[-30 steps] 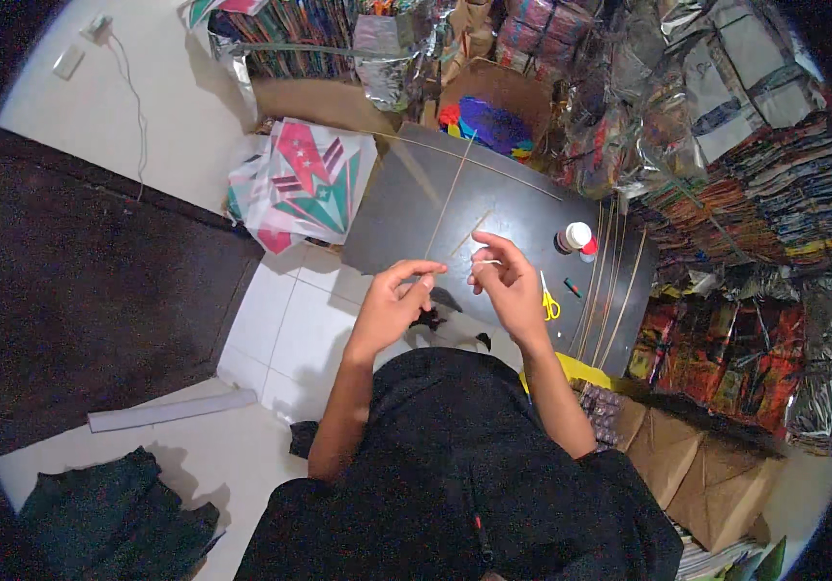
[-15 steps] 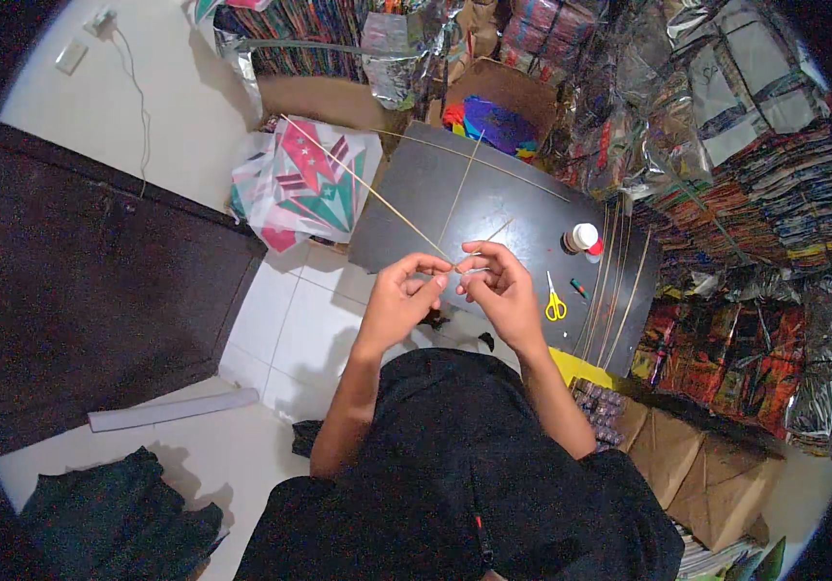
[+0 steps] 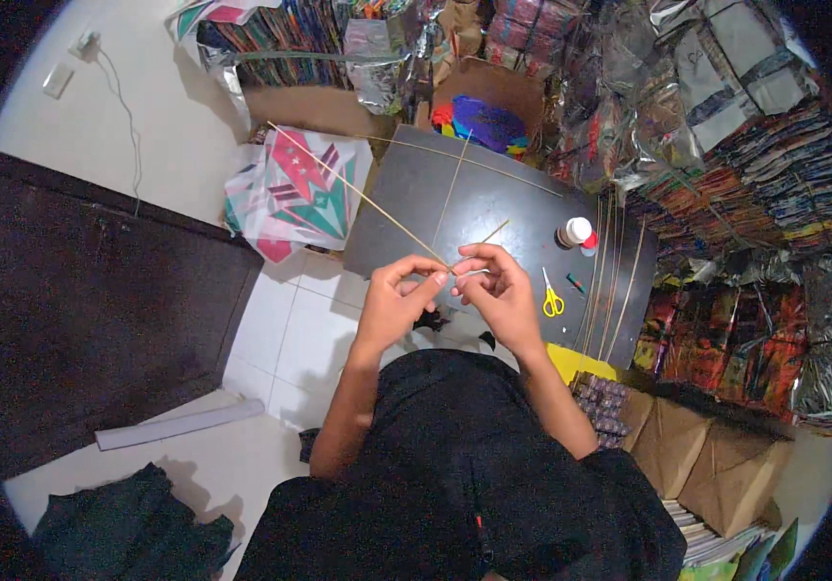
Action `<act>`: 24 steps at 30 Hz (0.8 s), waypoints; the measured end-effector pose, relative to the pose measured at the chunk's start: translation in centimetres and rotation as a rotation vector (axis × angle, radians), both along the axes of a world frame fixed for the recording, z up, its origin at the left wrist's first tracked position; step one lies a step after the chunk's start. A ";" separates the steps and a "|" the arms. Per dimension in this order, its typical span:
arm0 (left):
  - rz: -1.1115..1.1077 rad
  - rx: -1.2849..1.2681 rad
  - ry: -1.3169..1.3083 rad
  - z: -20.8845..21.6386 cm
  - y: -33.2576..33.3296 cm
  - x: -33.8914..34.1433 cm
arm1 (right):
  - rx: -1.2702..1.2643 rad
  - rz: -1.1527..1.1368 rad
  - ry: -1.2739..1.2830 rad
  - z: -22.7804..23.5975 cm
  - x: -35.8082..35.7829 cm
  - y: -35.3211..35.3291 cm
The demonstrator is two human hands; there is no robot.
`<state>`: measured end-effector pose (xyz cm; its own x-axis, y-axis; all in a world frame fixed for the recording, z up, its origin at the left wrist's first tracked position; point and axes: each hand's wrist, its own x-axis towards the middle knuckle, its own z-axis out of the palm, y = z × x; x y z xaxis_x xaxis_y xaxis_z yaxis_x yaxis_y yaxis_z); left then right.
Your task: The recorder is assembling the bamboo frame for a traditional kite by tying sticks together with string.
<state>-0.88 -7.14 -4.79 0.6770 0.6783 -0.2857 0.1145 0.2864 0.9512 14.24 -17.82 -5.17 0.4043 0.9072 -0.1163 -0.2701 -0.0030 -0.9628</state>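
In front of my chest, my left hand (image 3: 398, 302) and my right hand (image 3: 501, 298) meet fingertip to fingertip, both closed in a pinch. Between them is the lower end of a long thin bamboo stick (image 3: 358, 191), which slants up and away to the left. A shorter stick end (image 3: 496, 231) shows just beyond my right fingers; whether it joins the long one is hidden by the hand. To the right of my right hand, yellow-handled scissors (image 3: 552, 302) lie on the dark table (image 3: 522, 194). What exactly is pinched at the fingertips is too small to make out.
Several thin sticks (image 3: 611, 266) lie along the table's right side, near a white-capped bottle (image 3: 575, 231) and a small green object (image 3: 575, 282). A printed white, pink and green sheet (image 3: 295, 194) hangs at the left. Stacked bundles (image 3: 774, 194) crowd the right.
Both hands keep nearly the same pinch at the stick's end. The whole view has shifted slightly, with the table and sheet appearing a little further left.
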 end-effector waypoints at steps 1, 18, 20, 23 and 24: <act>-0.007 -0.007 -0.002 -0.1 0.1 0.0 | -0.002 -0.004 0.005 0.1 0.0 0.0; -0.025 0.003 -0.058 -0.4 0.2 0.7 | 0.014 -0.030 -0.005 0.0 0.2 -0.2; -0.023 0.001 -0.066 -0.6 0.2 0.7 | 0.002 -0.029 -0.003 0.3 0.2 -0.2; -0.040 -0.012 -0.064 -0.5 0.3 0.8 | -0.015 -0.029 -0.006 0.7 0.3 -0.3; -0.048 -0.019 -0.061 -0.4 0.4 0.8 | -0.020 -0.030 -0.006 0.8 0.4 -0.3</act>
<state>-0.04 -6.77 -5.22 0.7252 0.6395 -0.2553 0.0708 0.2996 0.9514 14.65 -18.15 -4.38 0.4318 0.8924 -0.1314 -0.2644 -0.0141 -0.9643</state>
